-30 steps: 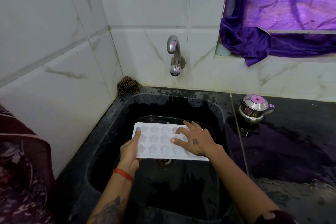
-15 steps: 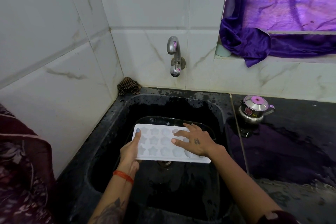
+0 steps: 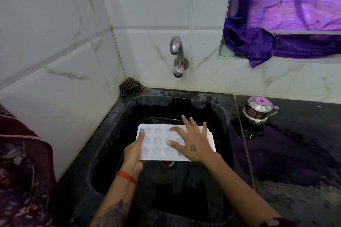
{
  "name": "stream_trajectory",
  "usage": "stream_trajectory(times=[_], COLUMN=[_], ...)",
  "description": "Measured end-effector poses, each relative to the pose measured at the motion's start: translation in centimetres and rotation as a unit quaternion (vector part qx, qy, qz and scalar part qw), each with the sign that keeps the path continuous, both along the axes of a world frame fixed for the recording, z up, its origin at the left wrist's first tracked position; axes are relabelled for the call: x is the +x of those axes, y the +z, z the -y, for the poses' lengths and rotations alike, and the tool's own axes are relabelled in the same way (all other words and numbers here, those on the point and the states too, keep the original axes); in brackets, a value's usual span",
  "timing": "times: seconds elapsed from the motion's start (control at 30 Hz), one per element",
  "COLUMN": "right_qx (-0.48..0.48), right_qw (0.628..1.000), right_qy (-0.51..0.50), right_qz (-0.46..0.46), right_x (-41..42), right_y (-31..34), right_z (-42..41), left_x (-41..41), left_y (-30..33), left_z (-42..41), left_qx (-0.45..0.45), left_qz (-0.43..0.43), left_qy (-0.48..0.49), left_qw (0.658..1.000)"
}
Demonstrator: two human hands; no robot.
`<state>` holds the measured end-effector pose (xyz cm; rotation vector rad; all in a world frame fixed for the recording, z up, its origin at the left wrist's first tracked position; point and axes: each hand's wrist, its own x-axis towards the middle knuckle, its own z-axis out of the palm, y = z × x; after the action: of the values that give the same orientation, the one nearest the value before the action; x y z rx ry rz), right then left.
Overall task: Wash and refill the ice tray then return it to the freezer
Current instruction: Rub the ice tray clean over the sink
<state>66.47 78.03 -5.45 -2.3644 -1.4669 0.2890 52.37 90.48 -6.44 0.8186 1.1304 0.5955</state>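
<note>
A white ice tray [image 3: 156,142] with star-shaped cells is held level inside the black sink [image 3: 114,134], below the wall tap [image 3: 177,55]. My left hand [image 3: 133,151] grips the tray's left end, thumb on top and fingers underneath. Spread flat with straight fingers, my right hand [image 3: 191,143] lies on the tray's right half and covers several cells. No water runs from the tap.
A dark bowl [image 3: 158,120] sits in the sink under the tray. A checked cloth [image 3: 130,86] lies in the back left corner. A small steel kettle [image 3: 258,109] stands on the wet black counter [image 3: 295,153] to the right. A purple curtain [image 3: 276,24] hangs over the sill.
My right hand has slid to the right and further onto the tray, its fingers spreading flat. The tray and my left hand have barely shifted.
</note>
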Motion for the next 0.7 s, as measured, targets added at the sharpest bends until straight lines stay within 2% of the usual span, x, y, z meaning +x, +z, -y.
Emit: stream_trajectory(times=[0.13, 0.37, 0.7], right_qx=[-0.052, -0.084, -0.095], right_qw=[0.999, 0.995, 0.995], right_qy=[-0.015, -0.009, -0.008], right_qz=[-0.001, -0.046, 0.003], right_x=[-0.63, 0.03, -0.08], right_y=[0.17, 0.97, 0.49], right_z=[-0.68, -0.93, -0.76], left_x=[0.22, 0.12, 0.23], left_y=[0.25, 0.26, -0.04], left_z=[0.09, -0.03, 0.15], left_qx=[0.002, 0.003, -0.002], left_qz=[-0.001, -0.007, -0.005], left_qy=[-0.011, -0.019, -0.020], left_qw=[1.000, 1.000, 1.000])
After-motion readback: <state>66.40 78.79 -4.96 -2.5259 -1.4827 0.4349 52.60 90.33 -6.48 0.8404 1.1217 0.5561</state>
